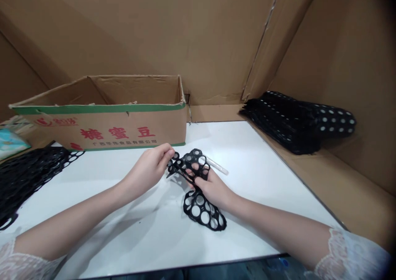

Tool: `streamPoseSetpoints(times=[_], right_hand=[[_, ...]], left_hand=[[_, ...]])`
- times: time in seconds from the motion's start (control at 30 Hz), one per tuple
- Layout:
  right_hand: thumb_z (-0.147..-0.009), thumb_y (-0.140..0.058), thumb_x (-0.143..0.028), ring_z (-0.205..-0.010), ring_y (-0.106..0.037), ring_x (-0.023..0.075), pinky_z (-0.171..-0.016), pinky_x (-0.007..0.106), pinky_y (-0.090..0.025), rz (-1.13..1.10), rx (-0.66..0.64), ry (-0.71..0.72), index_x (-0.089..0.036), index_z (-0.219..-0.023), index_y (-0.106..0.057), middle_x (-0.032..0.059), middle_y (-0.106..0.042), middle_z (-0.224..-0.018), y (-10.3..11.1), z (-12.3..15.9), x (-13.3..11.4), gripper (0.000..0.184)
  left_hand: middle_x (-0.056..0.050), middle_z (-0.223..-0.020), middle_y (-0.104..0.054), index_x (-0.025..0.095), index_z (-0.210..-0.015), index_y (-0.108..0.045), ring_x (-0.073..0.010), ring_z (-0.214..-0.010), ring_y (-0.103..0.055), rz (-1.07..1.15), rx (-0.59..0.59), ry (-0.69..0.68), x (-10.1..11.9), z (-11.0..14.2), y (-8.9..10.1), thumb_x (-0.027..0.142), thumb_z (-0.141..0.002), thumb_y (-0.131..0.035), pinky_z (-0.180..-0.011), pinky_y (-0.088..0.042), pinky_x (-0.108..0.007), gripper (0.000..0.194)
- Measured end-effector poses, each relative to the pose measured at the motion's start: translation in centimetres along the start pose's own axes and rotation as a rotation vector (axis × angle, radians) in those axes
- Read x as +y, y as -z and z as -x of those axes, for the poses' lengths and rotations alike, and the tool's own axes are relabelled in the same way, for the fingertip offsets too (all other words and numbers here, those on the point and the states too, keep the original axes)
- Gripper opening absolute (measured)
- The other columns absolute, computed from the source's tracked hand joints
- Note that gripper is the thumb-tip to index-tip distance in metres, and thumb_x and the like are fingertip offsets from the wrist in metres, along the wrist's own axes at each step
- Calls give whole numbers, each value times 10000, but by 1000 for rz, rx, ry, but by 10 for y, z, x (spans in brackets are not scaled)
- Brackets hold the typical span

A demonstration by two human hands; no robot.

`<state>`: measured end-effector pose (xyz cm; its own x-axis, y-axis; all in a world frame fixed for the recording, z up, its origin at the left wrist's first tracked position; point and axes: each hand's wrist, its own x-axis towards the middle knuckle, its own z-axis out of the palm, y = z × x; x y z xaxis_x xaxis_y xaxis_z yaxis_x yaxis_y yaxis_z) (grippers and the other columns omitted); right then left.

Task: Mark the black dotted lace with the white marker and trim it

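1. Head view: your black ringed mesh (200, 205) is on the near side of the cardboard box (170, 125), off its right end, over the white table (148, 238).
2. Your left hand (156, 160) pinches the mesh's left end; your right hand (216, 189) is closed around its middle. The hands are near each other but apart.
3. You look partway through handling this piece: it is bunched and gripped, not released.
4. Neither hand touches the loose mesh pile (31, 176) at the box's near left, or the dotted black bundle (287, 121) well right of the box. Which is finished or left over, if either, you cannot tell from here.
5. Counts: two hands, one held mesh, apparently one piece; one box, one pile, one bundle, one clear stick (218, 165) right of the box's near corner, one blue packet (12, 143) at its left. Layers within pile and bundle are uncountable.
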<state>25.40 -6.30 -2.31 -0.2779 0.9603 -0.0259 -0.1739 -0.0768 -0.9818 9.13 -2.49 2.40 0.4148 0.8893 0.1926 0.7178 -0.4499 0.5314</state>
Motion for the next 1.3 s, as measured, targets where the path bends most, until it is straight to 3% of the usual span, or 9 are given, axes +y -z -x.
streamPoseSetpoints(times=[0.2, 0.4, 0.5, 0.6, 0.77, 0.9, 0.97, 1.13, 1.3], right_hand=[[-655, -362, -95, -516, -348, 65, -518, 211, -297, -5, 3, 105, -183, -687, -398, -51, -403, -582, 7, -4, 8, 100], [-652, -389, -94, -595, -424, 89, -550, 220, -358, -109, -20, 57, -185, -799, -464, -25, -450, -662, 6, 2, 10, 188], [-704, -419, -124, -581, -458, 90, -557, 230, -374, -142, -75, 28, -185, -806, -457, -26, -469, -662, 5, 6, 6, 125], [-808, -431, -316, -582, -523, 117, -548, 250, -390, -69, -75, -13, -179, -735, -426, -6, -516, -637, 6, 7, 5, 156], [-816, -390, -497, -551, -553, 120, -511, 245, -411, -71, -45, -55, -182, -727, -410, 3, -549, -623, 5, 7, 9, 328], [-813, -444, -426, -532, -529, 90, -522, 235, -439, -58, -60, 12, -182, -786, -473, -3, -569, -690, 4, 7, 7, 247], [-809, -475, -347, -553, -546, 91, -564, 244, -459, -39, -102, 58, -182, -822, -510, -9, -575, -726, 6, 8, 2, 170], [-817, -466, -293, -758, -585, 134, -777, 281, -442, 34, -245, 148, -134, -805, -587, 30, -616, -775, 15, 8, -11, 200], [-846, -394, -392, -602, -571, 120, -620, 274, -465, 33, -249, 57, -130, -800, -551, 27, -603, -685, 15, 7, -12, 309]], left_hand=[[14, -631, -521, 173, -742, -494, -112, -564, -439, -105, 195, -68, 7, -21, 15, 329, -869, -323, -532, -313, -223, 264], [-13, -897, -558, 128, -1007, -511, -140, -824, -511, -467, 731, -73, -20, -63, 101, 362, -909, -209, -645, -304, -288, 394], [-34, -985, -575, 86, -1058, -505, -153, -906, -503, -607, 782, -23, -46, -89, 136, 387, -896, -223, -687, -304, -309, 443], [-30, -887, -613, 55, -929, -591, -177, -923, -499, -677, 608, 74, -65, -107, 147, 451, -815, -363, -710, -320, -303, 471], [-33, -1037, -555, 83, -1033, -563, -182, -1055, -413, -589, 677, -140, -30, -71, 96, 408, -877, -278, -860, -307, -335, 460], [-19, -898, -621, 208, -1100, -529, -163, -793, -559, -397, 28, -265, 20, -17, 25, 507, -821, -383, -674, -417, -267, 434], [-40, -959, -619, 208, -1118, -508, -182, -828, -571, -350, -116, -322, 28, -4, 5, 492, -828, -389, -671, -428, -264, 424], [-29, -964, -615, 228, -1115, -508, -142, -803, -581, -245, -238, -410, 17, -2, 3, 383, -873, -366, -687, -419, -217, 321], [-2, -769, -636, 228, -1114, -519, -121, -654, -568, -193, -260, -399, 16, -2, 7, 439, -827, -446, -585, -384, -189, 363]])
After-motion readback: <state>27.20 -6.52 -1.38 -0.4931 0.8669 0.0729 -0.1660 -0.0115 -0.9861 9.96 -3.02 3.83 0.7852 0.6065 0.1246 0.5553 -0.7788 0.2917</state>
